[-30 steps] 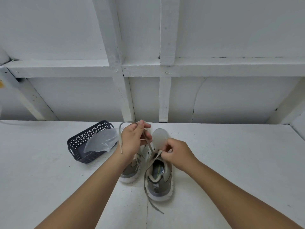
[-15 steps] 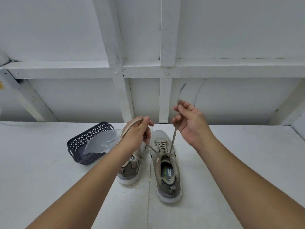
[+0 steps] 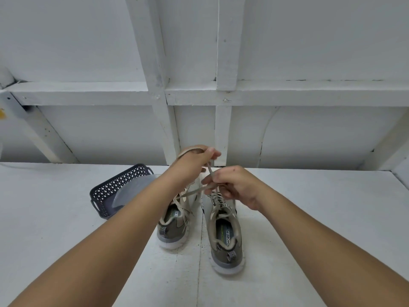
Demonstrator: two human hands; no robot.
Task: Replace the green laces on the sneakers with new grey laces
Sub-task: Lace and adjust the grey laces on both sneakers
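Two olive-grey sneakers stand side by side on the white table (image 3: 309, 218), heels toward me. Over the toe of the left sneaker (image 3: 173, 227), my left hand (image 3: 194, 161) pinches one end of a pale lace (image 3: 210, 170). Part of that lace loops over the back of this hand. My right hand (image 3: 232, 186) hovers over the upper eyelets of the right sneaker (image 3: 225, 238) and pinches the same lace lower down. The lace runs from the right sneaker's eyelets up between both hands. The toes of both sneakers are hidden behind my hands.
A dark perforated plastic basket (image 3: 110, 193) sits left of the sneakers with a clear plastic bag (image 3: 130, 191) in it. A white framed wall (image 3: 221, 96) rises right behind the table.
My right hand has come down from its raised position to the right sneaker's eyelets, sliding lower along the lace. My left hand stays near the toe, still holding its end.
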